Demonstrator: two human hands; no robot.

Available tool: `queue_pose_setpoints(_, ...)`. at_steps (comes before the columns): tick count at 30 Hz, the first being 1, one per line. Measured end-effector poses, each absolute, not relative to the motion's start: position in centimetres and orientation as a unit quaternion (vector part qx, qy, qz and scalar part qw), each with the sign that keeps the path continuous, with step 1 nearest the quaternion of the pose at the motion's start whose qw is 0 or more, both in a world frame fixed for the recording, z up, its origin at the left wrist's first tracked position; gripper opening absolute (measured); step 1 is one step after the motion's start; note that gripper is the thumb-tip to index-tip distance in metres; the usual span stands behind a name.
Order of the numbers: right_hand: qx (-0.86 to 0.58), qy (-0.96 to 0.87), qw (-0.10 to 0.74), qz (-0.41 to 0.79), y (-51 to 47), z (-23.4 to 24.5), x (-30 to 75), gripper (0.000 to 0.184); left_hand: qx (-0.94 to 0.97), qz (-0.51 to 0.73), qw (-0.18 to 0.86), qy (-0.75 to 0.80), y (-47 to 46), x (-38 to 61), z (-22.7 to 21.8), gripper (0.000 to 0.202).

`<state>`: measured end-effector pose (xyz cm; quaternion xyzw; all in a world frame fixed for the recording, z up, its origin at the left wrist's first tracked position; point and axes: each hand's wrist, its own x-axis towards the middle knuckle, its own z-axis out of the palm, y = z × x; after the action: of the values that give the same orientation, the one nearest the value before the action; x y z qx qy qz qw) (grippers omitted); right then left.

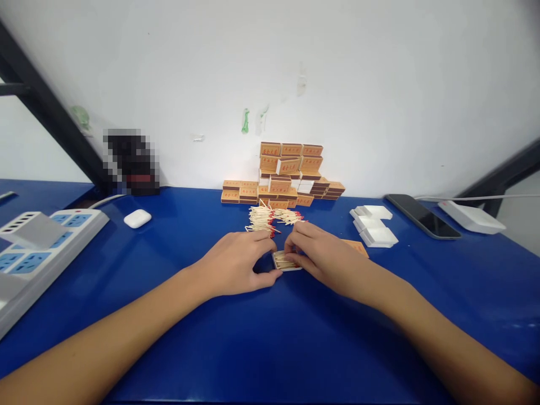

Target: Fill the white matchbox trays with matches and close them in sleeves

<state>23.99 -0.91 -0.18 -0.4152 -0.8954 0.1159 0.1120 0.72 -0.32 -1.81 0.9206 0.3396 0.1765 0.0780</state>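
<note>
A small white matchbox tray (287,266) with matches (283,259) lying in it sits on the blue table between my hands. My left hand (236,261) grips the tray's left end, thumb at the near corner and bent fingers at the far one. The fingers of my right hand (324,256) are pinched together over the tray's right part, on the matches; the fingertips partly hide them. Just beyond my hands lie two loose piles of red-tipped matches, a left pile (261,216) and a smaller right pile (288,216). An orange matchbox sleeve (356,247) lies partly behind my right hand.
Stacked matchboxes (291,163) stand against the white wall. White empty trays (373,225) are grouped at right, near a black phone (422,215) and a white box (472,217). At left are a white earbud case (137,218) and a power strip (46,247).
</note>
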Motion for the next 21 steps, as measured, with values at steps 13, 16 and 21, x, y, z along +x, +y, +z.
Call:
queue_pose_setpoints(13,-0.419,-0.875,0.205,0.132,0.1,0.4,25.8,0.011,0.917,0.173,0.090,0.349,-0.4,0.7,-1.8,0.026)
queue_pose_setpoints(16,-0.494,-0.834,0.240,0.044,2.0,0.2,28.2,0.015,0.917,0.173,0.086,0.348,-0.5,0.8,-1.7,0.027)
queue_pose_setpoints(21,-0.547,-0.818,0.179,0.000,4.4,-1.4,30.3,0.017,0.919,0.167,0.089,0.347,-0.5,0.9,-1.6,0.028)
